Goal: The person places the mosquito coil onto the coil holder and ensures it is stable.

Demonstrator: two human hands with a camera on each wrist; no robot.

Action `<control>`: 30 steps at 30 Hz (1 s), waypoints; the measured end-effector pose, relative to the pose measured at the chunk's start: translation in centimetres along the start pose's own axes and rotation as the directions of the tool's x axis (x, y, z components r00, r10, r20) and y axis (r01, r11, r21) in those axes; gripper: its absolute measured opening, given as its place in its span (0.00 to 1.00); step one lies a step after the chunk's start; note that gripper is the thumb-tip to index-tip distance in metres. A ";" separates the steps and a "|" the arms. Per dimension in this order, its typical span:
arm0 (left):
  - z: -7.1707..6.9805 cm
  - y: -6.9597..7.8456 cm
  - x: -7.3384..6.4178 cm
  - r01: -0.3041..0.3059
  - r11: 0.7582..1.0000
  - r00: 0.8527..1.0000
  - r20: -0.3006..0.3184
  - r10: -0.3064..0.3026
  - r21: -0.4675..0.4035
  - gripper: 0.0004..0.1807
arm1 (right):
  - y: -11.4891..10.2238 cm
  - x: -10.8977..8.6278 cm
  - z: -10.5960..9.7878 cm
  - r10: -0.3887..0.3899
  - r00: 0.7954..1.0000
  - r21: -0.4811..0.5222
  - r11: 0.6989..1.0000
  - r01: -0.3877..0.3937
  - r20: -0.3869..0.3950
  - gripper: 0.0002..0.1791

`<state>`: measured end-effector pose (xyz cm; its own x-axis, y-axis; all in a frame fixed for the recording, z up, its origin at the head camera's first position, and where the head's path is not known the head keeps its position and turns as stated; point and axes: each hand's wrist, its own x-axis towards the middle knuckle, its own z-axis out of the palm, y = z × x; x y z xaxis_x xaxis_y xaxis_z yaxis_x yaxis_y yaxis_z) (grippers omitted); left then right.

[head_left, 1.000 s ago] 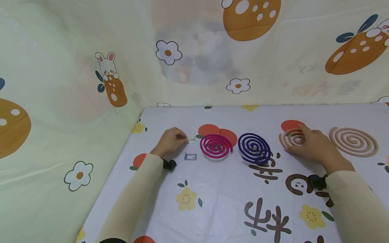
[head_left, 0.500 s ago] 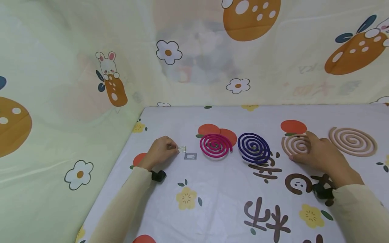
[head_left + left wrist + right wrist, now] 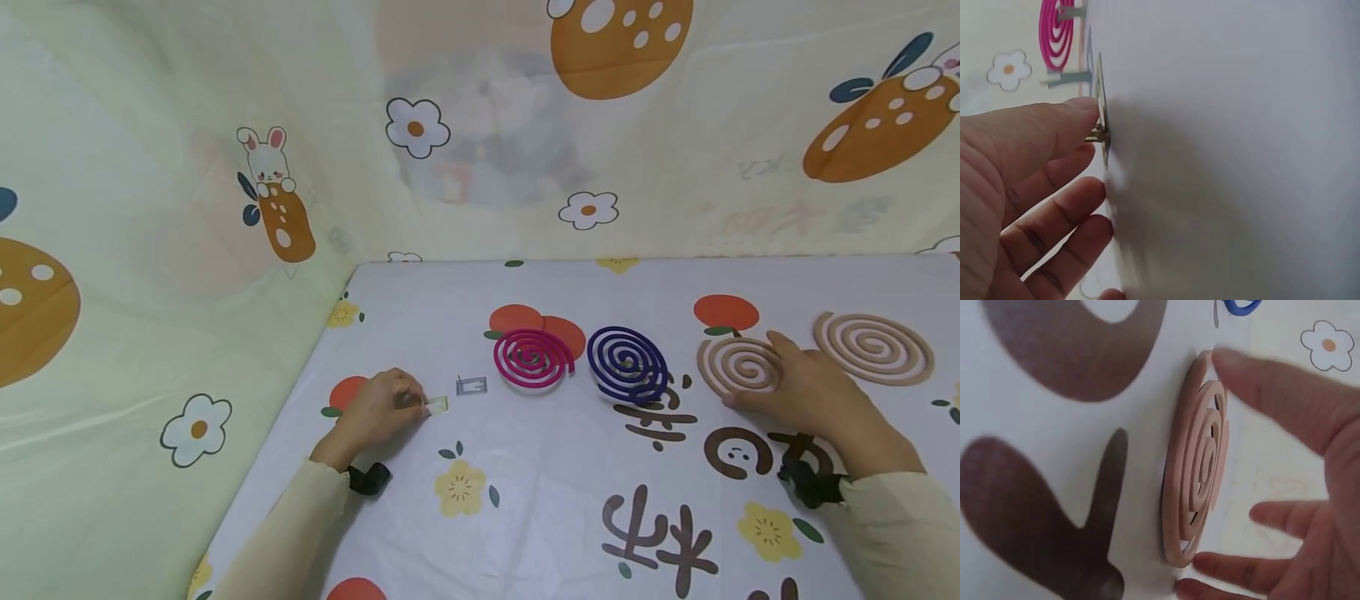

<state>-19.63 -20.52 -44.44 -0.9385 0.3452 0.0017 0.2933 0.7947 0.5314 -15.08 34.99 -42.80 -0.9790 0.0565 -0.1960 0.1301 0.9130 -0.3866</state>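
Observation:
In the head view my left hand (image 3: 378,410) pinches a small gold-coloured metal coil stand (image 3: 438,406) low over the tabletop. The left wrist view shows the thumb (image 3: 1082,105) pressing the stand's thin plate, which is edge-on and touches or nearly touches the cloth. A second, grey coil stand (image 3: 472,385) lies just beyond. My right hand (image 3: 821,400) spans a tan mosquito coil (image 3: 741,367) by its edges. Up close, its thumb (image 3: 1260,381) touches one edge and fingertips (image 3: 1207,562) meet the opposite one. The coil looks flat and close to the cloth.
A pink coil (image 3: 528,357) and a dark blue coil (image 3: 626,360) stand in line between my hands, slightly raised. Another tan coil (image 3: 872,348) lies far right, beyond my right hand. A printed cloth (image 3: 525,475) covers the table; a patterned curtain (image 3: 480,183) rises behind.
My left hand has drawn the gold-coloured stand toward me and leftward, past the grey one. The right hand has shifted the tan coil slightly right and nearer.

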 end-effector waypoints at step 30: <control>4.6 7.2 -1.1 -0.285 0.959 0.949 0.141 0.282 0.003 0.06 | -1.1 -2.2 1.4 -0.116 0.993 -0.025 0.993 0.117 0.010 0.68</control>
<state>-15.68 -12.84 -44.50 -0.7823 0.6221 0.0315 0.5492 0.6650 0.5061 -12.88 33.28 -43.25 -0.9859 -0.0541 -0.1583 0.0110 0.9233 -0.3839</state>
